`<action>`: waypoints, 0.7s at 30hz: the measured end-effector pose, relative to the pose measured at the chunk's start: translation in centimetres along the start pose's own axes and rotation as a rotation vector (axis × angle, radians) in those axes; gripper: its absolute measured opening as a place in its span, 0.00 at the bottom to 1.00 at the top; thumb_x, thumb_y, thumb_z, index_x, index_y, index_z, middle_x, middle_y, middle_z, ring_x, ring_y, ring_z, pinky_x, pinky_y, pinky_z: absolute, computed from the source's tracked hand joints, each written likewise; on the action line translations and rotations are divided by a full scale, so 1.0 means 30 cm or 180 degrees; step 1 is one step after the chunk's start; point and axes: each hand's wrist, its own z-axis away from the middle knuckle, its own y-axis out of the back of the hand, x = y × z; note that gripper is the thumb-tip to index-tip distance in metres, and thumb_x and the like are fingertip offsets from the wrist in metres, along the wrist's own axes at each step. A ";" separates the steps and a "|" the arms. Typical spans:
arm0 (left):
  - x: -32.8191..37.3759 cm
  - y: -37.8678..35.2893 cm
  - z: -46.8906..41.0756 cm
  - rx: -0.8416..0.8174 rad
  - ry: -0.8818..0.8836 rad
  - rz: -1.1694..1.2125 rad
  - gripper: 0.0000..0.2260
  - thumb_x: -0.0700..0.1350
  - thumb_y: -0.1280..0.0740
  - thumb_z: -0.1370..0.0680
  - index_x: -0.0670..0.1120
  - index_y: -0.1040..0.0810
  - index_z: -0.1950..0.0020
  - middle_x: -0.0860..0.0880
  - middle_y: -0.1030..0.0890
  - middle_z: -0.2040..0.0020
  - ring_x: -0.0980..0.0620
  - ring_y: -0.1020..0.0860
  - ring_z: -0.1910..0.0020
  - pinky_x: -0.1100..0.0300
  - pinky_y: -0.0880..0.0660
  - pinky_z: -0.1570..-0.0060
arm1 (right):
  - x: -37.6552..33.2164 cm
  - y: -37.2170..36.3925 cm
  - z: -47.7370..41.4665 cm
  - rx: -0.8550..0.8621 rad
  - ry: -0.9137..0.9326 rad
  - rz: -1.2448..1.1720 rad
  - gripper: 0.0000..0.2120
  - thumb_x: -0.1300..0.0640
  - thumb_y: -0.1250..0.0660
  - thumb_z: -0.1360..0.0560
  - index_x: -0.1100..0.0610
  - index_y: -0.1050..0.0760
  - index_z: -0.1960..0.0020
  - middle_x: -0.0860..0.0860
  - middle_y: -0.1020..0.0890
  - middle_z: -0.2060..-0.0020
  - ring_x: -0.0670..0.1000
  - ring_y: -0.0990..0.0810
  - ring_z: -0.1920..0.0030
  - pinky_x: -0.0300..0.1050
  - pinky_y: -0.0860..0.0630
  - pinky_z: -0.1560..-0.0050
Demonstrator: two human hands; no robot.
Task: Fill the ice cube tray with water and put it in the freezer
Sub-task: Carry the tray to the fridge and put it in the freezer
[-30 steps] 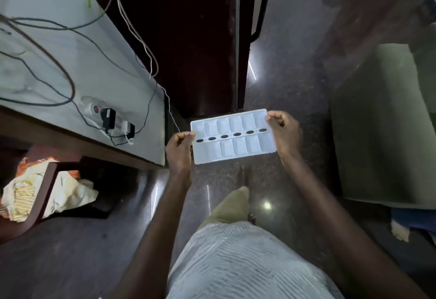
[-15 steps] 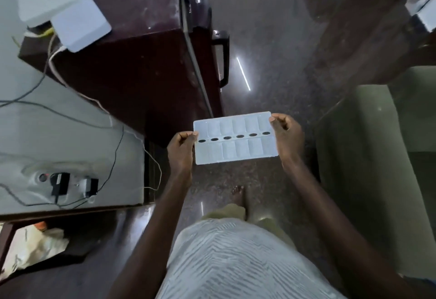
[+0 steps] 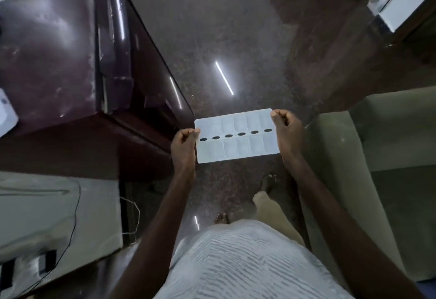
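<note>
You hold the tray [image 3: 236, 136] level above the floor [image 3: 236, 27], right of the fridge [image 3: 70, 63]. Your left hand [image 3: 184, 144] pinches its left end; your right hand [image 3: 286, 131] pinches its right end, fingers curled.

The light is dim and the picture looks soft and grainy. The dark speckled polished stone floor [image 3: 236, 27] mirrors a thin white streak of a lamp [image 3: 224, 78]. The glossy dark maroon refrigerator [image 3: 52, 58] carries long glare lines on its rounded front edge. The pale translucent plastic ice cube tray [image 3: 236, 136] is the brightest part. The grey table top with black cables [image 3: 47, 216] at the left edge is smeared by blur, and straight lines bend near the borders.
</note>
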 end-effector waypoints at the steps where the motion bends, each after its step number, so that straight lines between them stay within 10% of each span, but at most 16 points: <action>1: 0.020 -0.061 -0.028 -0.0010 -0.0005 -0.0005 0.07 0.48 0.27 0.23 0.45 0.20 0.54 0.48 0.19 0.58 0.53 0.23 0.60 0.54 0.25 0.59 | -0.009 0.018 -0.065 -0.0011 0.0015 0.0039 0.08 0.52 0.34 0.17 0.55 0.20 0.45 0.49 0.16 0.54 0.42 0.20 0.58 0.29 0.25 0.63; 21: 0.395 -1.051 -0.470 0.0173 0.0104 0.0349 0.13 0.55 0.28 0.21 0.46 0.17 0.46 0.50 0.15 0.54 0.50 0.18 0.56 0.45 0.18 0.51 | -0.175 0.255 -1.157 0.0028 -0.0032 -0.0083 0.09 0.51 0.34 0.17 0.56 0.21 0.49 0.52 0.17 0.56 0.43 0.23 0.60 0.34 0.28 0.62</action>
